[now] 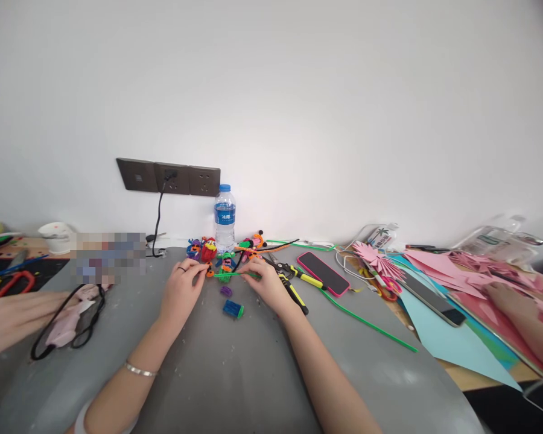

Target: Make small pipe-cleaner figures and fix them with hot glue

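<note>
Green fuzzy stem [231, 275], short and nearly level, lies at the centre of the frame between my two hands. My right hand [268, 282] has thumb and forefinger drawn close together, pinching the stem by its right end. My left hand [184, 289], with a dark ring on one finger and a silvery bracelet [140, 369] at the wrist, has its fingertips narrowed just beside a small orange piece [209, 271]; I cannot tell whether they grip it.

Just beyond my fingers, a red and yellow figure [209, 248] sits among other bright fuzzy shapes, in front of an upright water bottle [225, 217]. Below the stem, toward the middle of the frame, a small purple piece [226, 290] and a blue block [231, 308] with a green end rest on the grey tabletop [208, 380].

Right of my right hand lie yellow-and-black pliers [293, 294], then a pink-edged phone [323, 273]. A long green stem [371, 325] slants toward the lower right. At the left edge, another person's hand [25, 319] is beside a pale pink object [67, 325] with a black cord. At the right edge, another hand [511, 301] rests among pink papers [443, 271].
</note>
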Tool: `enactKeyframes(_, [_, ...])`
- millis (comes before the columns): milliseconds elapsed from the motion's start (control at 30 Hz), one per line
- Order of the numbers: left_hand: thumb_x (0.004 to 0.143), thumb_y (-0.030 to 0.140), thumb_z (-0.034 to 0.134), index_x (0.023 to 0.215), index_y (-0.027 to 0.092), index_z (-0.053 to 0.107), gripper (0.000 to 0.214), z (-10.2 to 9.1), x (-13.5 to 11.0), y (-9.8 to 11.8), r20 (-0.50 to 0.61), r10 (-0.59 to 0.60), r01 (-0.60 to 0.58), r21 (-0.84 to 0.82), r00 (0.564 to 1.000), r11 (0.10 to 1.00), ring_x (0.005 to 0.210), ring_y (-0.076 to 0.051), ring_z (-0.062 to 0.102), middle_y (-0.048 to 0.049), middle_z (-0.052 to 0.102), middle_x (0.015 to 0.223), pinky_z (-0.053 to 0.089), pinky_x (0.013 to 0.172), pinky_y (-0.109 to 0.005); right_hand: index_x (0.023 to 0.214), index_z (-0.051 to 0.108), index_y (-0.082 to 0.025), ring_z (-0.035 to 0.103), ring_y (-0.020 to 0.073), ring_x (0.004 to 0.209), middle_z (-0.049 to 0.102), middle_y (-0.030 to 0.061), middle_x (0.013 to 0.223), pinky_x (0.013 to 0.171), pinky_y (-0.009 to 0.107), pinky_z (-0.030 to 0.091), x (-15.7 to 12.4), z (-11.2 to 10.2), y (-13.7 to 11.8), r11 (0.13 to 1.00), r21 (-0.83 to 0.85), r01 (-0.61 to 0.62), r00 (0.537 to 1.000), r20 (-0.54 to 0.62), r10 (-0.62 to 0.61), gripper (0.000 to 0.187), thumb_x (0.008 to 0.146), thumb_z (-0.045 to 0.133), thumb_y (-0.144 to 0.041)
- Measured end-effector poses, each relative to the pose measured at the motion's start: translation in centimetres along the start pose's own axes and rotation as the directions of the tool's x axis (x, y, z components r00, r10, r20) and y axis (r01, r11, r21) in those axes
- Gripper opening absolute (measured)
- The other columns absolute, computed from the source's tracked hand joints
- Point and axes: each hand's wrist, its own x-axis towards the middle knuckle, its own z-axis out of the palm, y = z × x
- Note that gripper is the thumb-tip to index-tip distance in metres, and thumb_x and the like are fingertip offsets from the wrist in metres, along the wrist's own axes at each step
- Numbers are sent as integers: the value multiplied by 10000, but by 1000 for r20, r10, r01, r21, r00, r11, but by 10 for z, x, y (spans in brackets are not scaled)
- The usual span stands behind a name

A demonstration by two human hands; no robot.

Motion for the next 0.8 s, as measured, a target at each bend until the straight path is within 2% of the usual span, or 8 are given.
enactKeyframes(100, [882,283,515,951,261,723,220,3,-1,5,64,40,-32,-129,997,991,906,-257,596,-67,671,930,439,862,-355,912,717,-203,583,176,871,610,56,918,780,293,450,-1,-1,0,997,-54,50,999,-2,-50,179,855,560,-139])
enactKeyframes(200, [885,306,534,978,260,715,208,9,-4,5,166,72,-44,-169,983,985,942,-245,611,-61,693,963,445,870,-340,911,716,-204,577,178,865,588,53,901,783,291,447,-1,1,-2,993,-76,92,995,-23,-94,167,866,565,-151])
enactKeyframes(333, [852,323,584,871,266,733,160,16,-7,-2,216,100,-70,-143,971,987,889,-233,615,-45,703,893,451,830,-330,888,702,-195,570,173,824,567,49,875,760,285,451,-1,4,-5,990,-49,132,990,-35,-134,147,870,559,-161])
enactKeyframes(433, [830,306,593,816,238,735,158,17,-6,-3,225,92,-51,-183,970,982,809,-212,611,-44,697,844,458,769,-312,826,686,-176,553,169,788,550,45,842,709,274,443,-1,6,-5,991,-24,133,988,-72,-135,109,848,579,-165])
enactKeyframes(533, [813,326,599,793,194,724,183,14,-5,4,306,-3,87,-261,952,961,626,-159,565,-34,678,768,441,633,-275,799,674,-174,503,146,677,543,14,727,619,251,400,-1,8,-3,997,24,73,995,-77,-71,88,833,593,-180])
enactKeyframes(633, [783,382,638,765,163,700,228,12,-6,16,448,-122,312,-380,886,871,587,-138,543,-22,668,705,415,580,-248,813,648,-170,441,114,573,520,-21,636,550,234,347,0,9,-5,979,200,-38,999,-23,43,114,847,596,-265])
enactKeyframes(800, [758,443,673,730,150,660,295,10,-8,29,588,-182,523,-485,788,700,463,-76,381,40,522,541,294,451,-203,741,561,-167,427,80,510,502,-41,609,496,210,345,1,6,-14,821,542,-178,984,82,159,295,796,658,-440])
